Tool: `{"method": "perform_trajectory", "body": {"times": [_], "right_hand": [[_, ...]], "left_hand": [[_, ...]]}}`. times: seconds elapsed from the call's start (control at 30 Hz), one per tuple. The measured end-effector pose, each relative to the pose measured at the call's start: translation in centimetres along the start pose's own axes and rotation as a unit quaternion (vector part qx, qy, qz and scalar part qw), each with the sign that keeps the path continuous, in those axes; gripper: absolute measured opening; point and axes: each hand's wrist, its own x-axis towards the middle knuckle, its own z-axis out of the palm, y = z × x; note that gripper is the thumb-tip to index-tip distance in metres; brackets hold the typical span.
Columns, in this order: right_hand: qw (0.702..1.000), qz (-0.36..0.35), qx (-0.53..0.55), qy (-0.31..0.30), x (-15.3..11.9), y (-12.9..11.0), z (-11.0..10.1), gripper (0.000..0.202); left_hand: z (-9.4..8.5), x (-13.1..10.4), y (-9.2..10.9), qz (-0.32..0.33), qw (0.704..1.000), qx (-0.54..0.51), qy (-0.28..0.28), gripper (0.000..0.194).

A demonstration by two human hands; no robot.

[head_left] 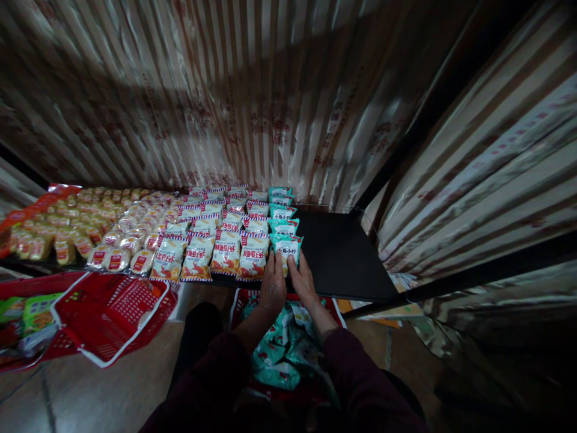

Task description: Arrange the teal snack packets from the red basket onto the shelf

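A green-and-white snack bag [287, 246] stands at the front of a single row of matching bags on the black shelf [347, 252]. My left hand [273, 284] touches its left side and my right hand [302, 276] its right side. Both hands have their fingers pointing forward, with the bag held between them. Just left of this row are several rows of white snack bags [225, 249] with red lettering and striped edges. Below my forearms, a red basket [336, 310] holds many loose green bags [274, 376], partly hidden by my arms.
Further left on the shelf lie small round packaged cakes [118, 258] and yellowish wrapped pieces [65, 248]. Red baskets [112, 313] with white rims sit on the floor at left. Black frame posts [383, 171] and striped plastic sheeting [270, 90] enclose the shelf.
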Motion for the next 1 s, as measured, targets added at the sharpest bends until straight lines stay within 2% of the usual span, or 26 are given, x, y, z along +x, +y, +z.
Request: {"method": "perform_trajectory", "body": {"times": [0.23, 0.43, 0.63, 0.77, 0.87, 0.9, 1.0], "right_hand": [[1.000, -0.012, -0.012, 0.018, -0.2, 0.0, 0.0, 0.068], [1.000, 0.009, -0.028, -0.002, -0.4, 0.1, -0.2, 0.071], [0.998, 0.001, -0.027, 0.058, -1.6, 0.4, -0.5, 0.078], [0.983, -0.044, 0.006, 0.176, -4.1, 0.6, -1.2, 0.058], [0.976, -0.043, 0.003, 0.215, -6.9, 1.3, -1.7, 0.047], [0.977, -0.039, -0.015, 0.211, -7.9, 1.8, -1.8, 0.044], [0.979, -0.001, -0.066, 0.194, -10.6, 4.3, -1.8, 0.041]], "left_hand": [[0.0, -0.1, 0.1, 0.008, 1.000, 0.014, 0.008, 0.054], [0.2, -0.5, 0.0, 0.008, 0.999, 0.039, 0.002, 0.053], [-0.3, -1.2, 0.6, 0.037, 0.998, 0.057, 0.014, 0.052], [-1.4, -3.8, 0.7, 0.099, 0.993, 0.065, 0.017, 0.050], [-1.8, -7.4, -0.1, 0.122, 0.988, 0.076, -0.052, 0.047], [-1.9, -8.6, -0.4, 0.111, 0.987, 0.082, -0.087, 0.045], [-2.0, -11.7, -1.7, 0.014, 0.980, 0.131, -0.151, 0.042]]}}
